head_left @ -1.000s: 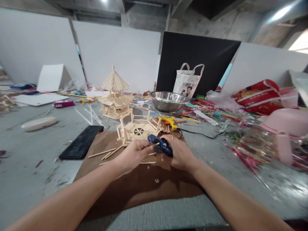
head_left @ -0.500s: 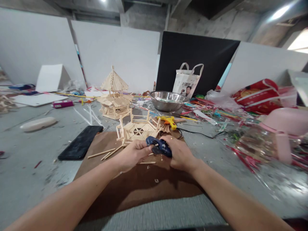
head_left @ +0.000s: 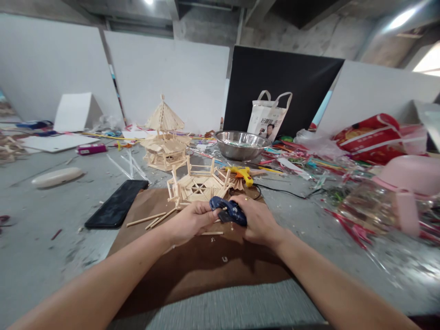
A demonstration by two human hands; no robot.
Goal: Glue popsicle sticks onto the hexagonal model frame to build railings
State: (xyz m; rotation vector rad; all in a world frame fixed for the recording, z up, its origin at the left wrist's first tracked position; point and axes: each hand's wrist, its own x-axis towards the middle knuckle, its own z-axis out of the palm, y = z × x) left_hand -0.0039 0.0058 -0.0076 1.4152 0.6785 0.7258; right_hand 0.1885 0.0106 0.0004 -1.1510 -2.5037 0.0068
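Note:
My right hand (head_left: 256, 221) is closed around blue-handled cutters (head_left: 229, 209) over a brown mat (head_left: 206, 261). My left hand (head_left: 188, 222) is pinched at the cutter's jaws, holding a thin wooden stick (head_left: 222, 211) that is mostly hidden. Just beyond the hands stands a low wooden-stick frame (head_left: 196, 185). A taller stick pagoda model (head_left: 164, 136) stands farther back. Loose sticks (head_left: 151, 219) lie on the mat to the left.
A black phone (head_left: 117, 203) lies left of the mat. A yellow glue gun (head_left: 242, 174) with a black cord, a steel bowl (head_left: 241, 143) and a paper bag (head_left: 268, 116) are behind. Coloured wrappers and a pink container (head_left: 405, 183) crowd the right side.
Both hands stay together at the cutters with only slight shifts. The view has barely moved.

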